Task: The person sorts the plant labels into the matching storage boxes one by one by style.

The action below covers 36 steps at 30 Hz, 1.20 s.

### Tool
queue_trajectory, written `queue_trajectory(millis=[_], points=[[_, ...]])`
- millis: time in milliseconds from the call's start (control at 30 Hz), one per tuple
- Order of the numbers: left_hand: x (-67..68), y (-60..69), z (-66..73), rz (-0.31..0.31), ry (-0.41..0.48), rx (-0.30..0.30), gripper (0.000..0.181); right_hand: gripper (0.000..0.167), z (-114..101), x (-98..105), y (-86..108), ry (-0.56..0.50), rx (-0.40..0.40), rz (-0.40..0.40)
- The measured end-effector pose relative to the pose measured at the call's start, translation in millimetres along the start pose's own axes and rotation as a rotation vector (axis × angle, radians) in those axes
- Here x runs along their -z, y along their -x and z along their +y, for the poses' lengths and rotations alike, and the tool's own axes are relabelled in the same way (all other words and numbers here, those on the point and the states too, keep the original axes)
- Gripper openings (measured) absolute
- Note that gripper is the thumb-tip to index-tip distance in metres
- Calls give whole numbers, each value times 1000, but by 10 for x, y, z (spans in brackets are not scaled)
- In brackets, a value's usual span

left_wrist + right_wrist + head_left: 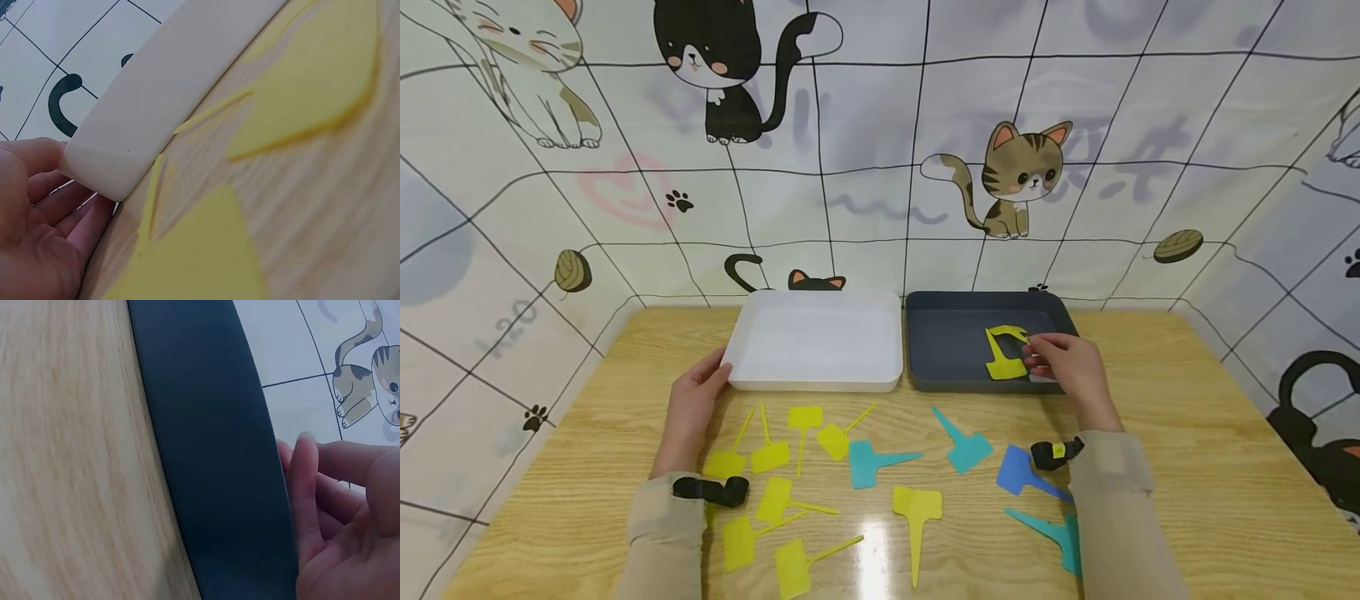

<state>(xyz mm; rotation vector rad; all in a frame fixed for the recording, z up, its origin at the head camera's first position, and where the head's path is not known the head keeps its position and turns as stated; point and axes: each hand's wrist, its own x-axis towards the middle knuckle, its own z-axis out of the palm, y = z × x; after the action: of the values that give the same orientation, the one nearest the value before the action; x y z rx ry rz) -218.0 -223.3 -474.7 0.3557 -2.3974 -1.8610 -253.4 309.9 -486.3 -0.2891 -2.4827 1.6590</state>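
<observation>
one white tray [816, 340] and one dark tray [946, 337] sit mid-frame above three teal tags [972, 452], one blue tag [1017, 470] and at least eight yellow tags [917, 503].

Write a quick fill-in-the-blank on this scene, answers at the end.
1. The left hand touches a tray that is ____ in colour.
2. The hand at the dark tray is the person's ____ one.
3. Among the flat tags on the table, the most common colour is ____.
4. The cartoon animals on the backdrop are ____.

Missing words: white; right; yellow; cats.
</observation>
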Motion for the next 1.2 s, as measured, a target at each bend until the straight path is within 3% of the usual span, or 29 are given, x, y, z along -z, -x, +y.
queue_trajectory(millis=[200,333,500,733,900,1200], points=[[-1,2,18,-2,-13,4,51,63,-3,10,-18,33,-10,-8],[-6,2,21,3,-7,2,51,61,-101,15,5,183,-31,-42],[-9,-4,8,-6,8,-4,53,68,-391,16,159,355,-72,-107],[-6,-7,2,-3,-6,1,52,60,-686,-24,341,439,-88,-87],[-13,-8,13,6,-2,8,51,54,-750,-25,386,499,-34,-109],[-13,16,31,0,-14,21,52,46,-745,-29,393,543,-15,-145]])
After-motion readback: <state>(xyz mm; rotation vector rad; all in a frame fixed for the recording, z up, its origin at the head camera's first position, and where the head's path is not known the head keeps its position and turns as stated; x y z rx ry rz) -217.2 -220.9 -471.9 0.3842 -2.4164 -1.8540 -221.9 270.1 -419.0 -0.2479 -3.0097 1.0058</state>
